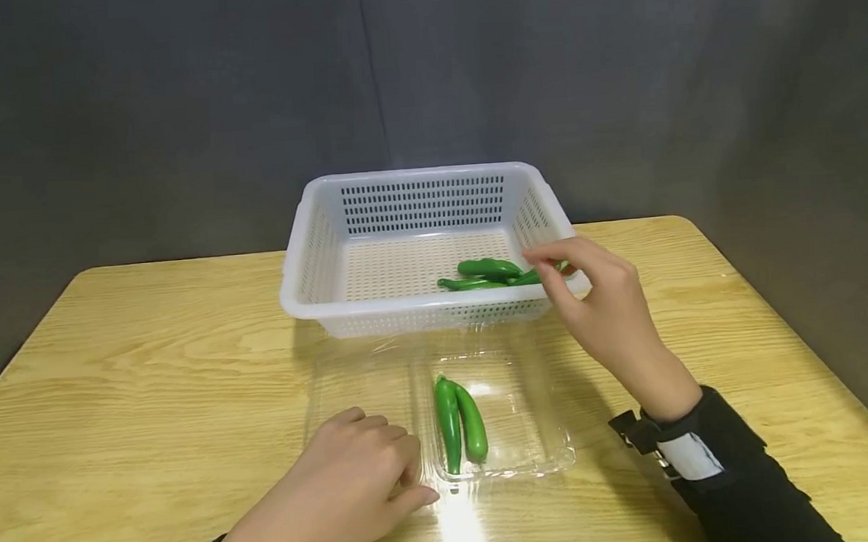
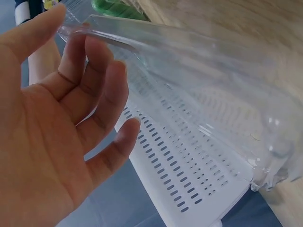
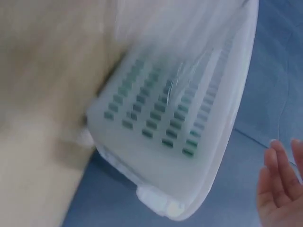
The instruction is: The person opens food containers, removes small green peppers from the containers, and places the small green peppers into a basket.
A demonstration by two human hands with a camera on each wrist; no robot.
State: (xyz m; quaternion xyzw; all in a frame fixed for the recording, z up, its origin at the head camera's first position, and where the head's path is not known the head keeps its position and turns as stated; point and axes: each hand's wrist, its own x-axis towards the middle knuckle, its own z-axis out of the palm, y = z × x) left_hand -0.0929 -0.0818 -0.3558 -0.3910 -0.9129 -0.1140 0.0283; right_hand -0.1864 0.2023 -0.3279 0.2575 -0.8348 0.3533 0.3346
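My right hand (image 1: pixel 606 302) reaches over the near right corner of a white perforated basket (image 1: pixel 421 301), fingers curved and thumb apart from them, with nothing seen between. Just by its fingertips, several green chili peppers (image 1: pixel 488 268) lie in the basket, and a small reddish patch shows under the hand. A clear plastic clamshell box (image 1: pixel 513 419) lies unfolded in front of the basket. Two green chili peppers (image 1: pixel 461 423) lie side by side in its right half. Over the left half's near edge is my left hand (image 1: pixel 349 475), its fingers loosely bent beside the clear plastic (image 2: pixel 199 61).
The wooden table (image 1: pixel 149 363) carries the basket near its far edge, before a dark grey backdrop (image 1: pixel 171 113). A black strap with a white patch (image 1: pixel 691 456) is round the right wrist. The basket's raised rim stands between the clamshell and the peppers inside.
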